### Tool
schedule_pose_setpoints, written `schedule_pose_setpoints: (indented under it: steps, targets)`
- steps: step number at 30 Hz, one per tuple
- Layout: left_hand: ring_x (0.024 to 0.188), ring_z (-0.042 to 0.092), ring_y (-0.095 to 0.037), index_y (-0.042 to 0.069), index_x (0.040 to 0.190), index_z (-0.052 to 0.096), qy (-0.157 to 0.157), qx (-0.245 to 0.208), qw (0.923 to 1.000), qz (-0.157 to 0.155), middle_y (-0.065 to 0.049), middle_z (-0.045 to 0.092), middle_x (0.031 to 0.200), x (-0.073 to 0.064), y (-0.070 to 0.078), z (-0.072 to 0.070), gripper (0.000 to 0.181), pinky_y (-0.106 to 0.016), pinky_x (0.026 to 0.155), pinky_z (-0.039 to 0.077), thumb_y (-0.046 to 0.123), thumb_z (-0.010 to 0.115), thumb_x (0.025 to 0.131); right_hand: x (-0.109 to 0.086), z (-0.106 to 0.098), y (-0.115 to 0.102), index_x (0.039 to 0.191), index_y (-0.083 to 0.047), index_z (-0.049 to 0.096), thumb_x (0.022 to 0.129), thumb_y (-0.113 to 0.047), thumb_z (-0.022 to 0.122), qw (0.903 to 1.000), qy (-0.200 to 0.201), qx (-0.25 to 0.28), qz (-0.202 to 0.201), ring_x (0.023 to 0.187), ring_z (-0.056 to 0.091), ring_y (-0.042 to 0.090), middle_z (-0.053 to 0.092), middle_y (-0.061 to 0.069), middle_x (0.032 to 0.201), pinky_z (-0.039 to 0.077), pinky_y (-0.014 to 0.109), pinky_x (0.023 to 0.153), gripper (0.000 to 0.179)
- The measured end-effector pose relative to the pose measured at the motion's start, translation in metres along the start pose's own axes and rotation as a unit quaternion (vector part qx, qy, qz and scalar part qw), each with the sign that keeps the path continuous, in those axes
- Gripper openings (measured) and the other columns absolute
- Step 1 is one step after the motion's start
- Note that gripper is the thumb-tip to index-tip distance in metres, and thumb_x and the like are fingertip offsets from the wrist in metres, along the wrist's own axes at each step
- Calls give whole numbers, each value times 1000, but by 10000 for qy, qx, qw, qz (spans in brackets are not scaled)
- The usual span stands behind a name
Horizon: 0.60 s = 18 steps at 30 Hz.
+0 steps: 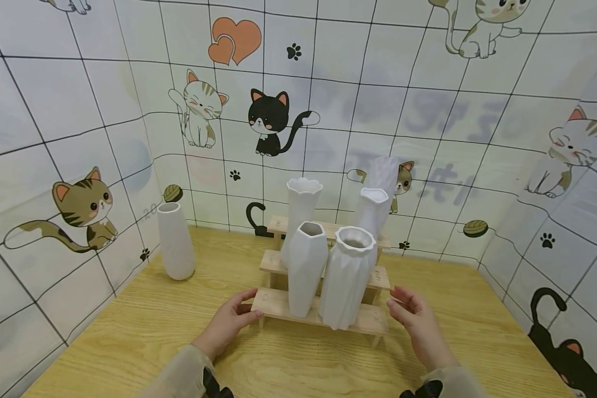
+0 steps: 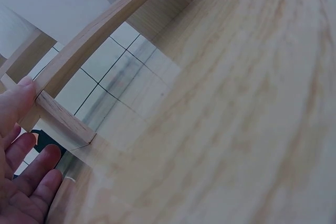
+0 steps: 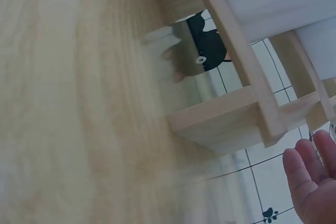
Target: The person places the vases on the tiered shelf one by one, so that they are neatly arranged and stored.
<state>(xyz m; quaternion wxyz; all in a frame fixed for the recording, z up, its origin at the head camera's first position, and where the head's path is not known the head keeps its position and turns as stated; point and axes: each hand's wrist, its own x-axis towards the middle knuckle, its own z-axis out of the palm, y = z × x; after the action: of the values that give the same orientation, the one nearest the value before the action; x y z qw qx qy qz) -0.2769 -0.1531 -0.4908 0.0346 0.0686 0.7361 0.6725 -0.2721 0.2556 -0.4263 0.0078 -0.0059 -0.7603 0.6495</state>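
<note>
A three-tier pale wooden stand (image 1: 318,316) sits on the table with white vases on its steps. On the lowest step are a faceted vase (image 1: 307,271) and a pleated, wide-mouthed vase (image 1: 349,276). Behind them rise a scalloped-rim vase (image 1: 303,202), a vase with a wavy mouth (image 1: 373,213) and a taller textured one (image 1: 383,171). My left hand (image 1: 229,323) touches the lowest step's left end, its thumb (image 2: 23,95) at the corner and other fingers loosely bent. Beside the stand's right end, my right hand (image 1: 418,326) holds nothing, its fingers (image 3: 299,174) apart from the wood.
A slim white vase (image 1: 176,243) stands alone on the left of the wood-grain table (image 1: 298,362). Behind and on both sides, a white grid-patterned covering (image 1: 328,110) with cartoon cats closes in the table.
</note>
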Motion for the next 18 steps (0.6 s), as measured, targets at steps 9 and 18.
schedule_pose_setpoints:
  steps: [9, 18]
  targets:
    - [118, 53, -29, 10, 144, 44, 25, 86, 10000, -23, -15, 48, 139, 0, 1, 0, 65, -43, 92, 47, 27, 72, 88, -6, 6, 20, 148, 2, 22, 97, -16, 59, 9983, -537, -62, 193, 135, 28, 38, 24, 22, 152, 35, 34, 102, 66]
    - [117, 54, -28, 11, 144, 44, 1, 9, 10000, -72, -14, 48, 139, 0, 2, 0, 65, -42, 92, 47, 27, 72, 88, -5, 9, 38, 150, -2, 26, 95, -18, 62, 9971, -719, 90, 225, 132, 31, 34, 24, 17, 154, 34, 41, 102, 67]
